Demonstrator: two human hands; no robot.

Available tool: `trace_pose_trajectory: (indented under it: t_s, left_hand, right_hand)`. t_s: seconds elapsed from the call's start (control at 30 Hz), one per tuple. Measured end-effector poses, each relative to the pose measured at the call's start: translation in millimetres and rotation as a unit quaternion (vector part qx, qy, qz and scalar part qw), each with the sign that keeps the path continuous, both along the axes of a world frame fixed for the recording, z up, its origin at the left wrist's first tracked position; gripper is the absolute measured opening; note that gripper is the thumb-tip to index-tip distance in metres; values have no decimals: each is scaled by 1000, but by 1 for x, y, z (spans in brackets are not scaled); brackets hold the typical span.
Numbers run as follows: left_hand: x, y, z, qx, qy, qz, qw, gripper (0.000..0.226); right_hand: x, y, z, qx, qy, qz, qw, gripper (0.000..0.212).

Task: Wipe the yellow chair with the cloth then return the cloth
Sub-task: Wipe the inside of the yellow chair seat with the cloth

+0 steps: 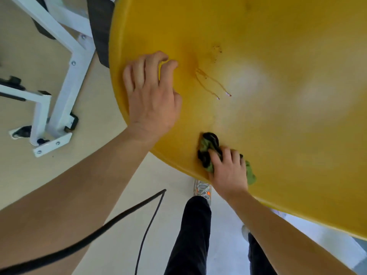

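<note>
The yellow chair (278, 120) fills the upper right of the head view as a broad, smooth yellow surface. Brown streaks and specks mark it near the middle left. My left hand (151, 96) rests on the chair near its left edge, fingers curled and holding nothing. My right hand (228, 171) presses a crumpled green and black cloth (208, 151) onto the chair close to its near edge. Part of the cloth sticks out beyond the fingers on both sides.
A white metal frame (65, 80) with bolts and black feet stands on the beige floor at the left. A black cable (151, 213) hangs in front of me. My legs in dark trousers (194, 235) and a grey shoe (202, 189) show below the chair.
</note>
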State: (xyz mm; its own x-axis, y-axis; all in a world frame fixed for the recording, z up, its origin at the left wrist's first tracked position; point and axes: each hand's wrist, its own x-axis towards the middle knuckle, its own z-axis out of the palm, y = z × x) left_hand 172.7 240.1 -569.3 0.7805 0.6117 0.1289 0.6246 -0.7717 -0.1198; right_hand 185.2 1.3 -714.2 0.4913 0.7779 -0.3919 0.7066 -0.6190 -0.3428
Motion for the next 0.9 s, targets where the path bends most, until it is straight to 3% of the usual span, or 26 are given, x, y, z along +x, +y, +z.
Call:
trace_pose_trajectory:
  t_s: [0.1, 0.17, 0.23, 0.3, 0.37, 0.4, 0.43, 0.5, 0.6, 0.67, 0.73, 0.8, 0.83, 0.9]
  left_hand:
    - [-10, 9, 16, 30, 7, 2, 1000, 60]
    - [-18, 20, 27, 49, 5, 18, 999, 66]
    - [-24, 37, 35, 48, -12, 53, 997, 72]
    - [-29, 54, 36, 7, -49, 89, 995, 75]
    - [-30, 62, 29, -75, -96, 111, 986, 77]
    - [-30, 63, 23, -124, -124, 119, 977, 77]
    - [-29, 63, 17, -167, -153, 127, 966, 75]
    - [-28, 61, 8, -200, -207, 137, 948, 68]
    - [-27, 61, 5, -200, -233, 129, 943, 64]
    - [-28, 61, 3, -204, -231, 129, 942, 65]
    - [-28, 60, 4, -214, -230, 133, 940, 66]
    - [-29, 60, 3, -220, -237, 132, 937, 66]
    - [-29, 60, 2, -217, -240, 128, 937, 65]
    - [-29, 62, -1, -206, -247, 123, 939, 64]
  right_hand:
    - [28, -10, -4, 42, -30, 163, 985, 62]
    - [68, 6, -14, 1, -69, 159, 985, 57]
    - [102, 31, -20, -49, -78, 10, 996, 48]
    - [117, 65, -18, -32, -60, -184, 981, 44]
    - [120, 101, -13, -11, -11, -384, 923, 43]
    - [116, 117, -13, 0, 9, -450, 893, 46]
    - [106, 131, -12, 9, 10, -465, 885, 49]
    - [75, 146, -7, 57, -3, -390, 919, 51]
    - [-5, 125, 10, 155, 20, -151, 976, 52]
    - [-32, 92, 19, 166, 37, -12, 985, 54]
    - [-2, 82, 11, 133, 31, 14, 991, 48]
    - [49, 95, -6, 69, 12, -116, 991, 44]
    - [79, 109, -11, 49, 4, -223, 973, 44]
    - [134, 146, -11, 64, 17, -438, 896, 47]
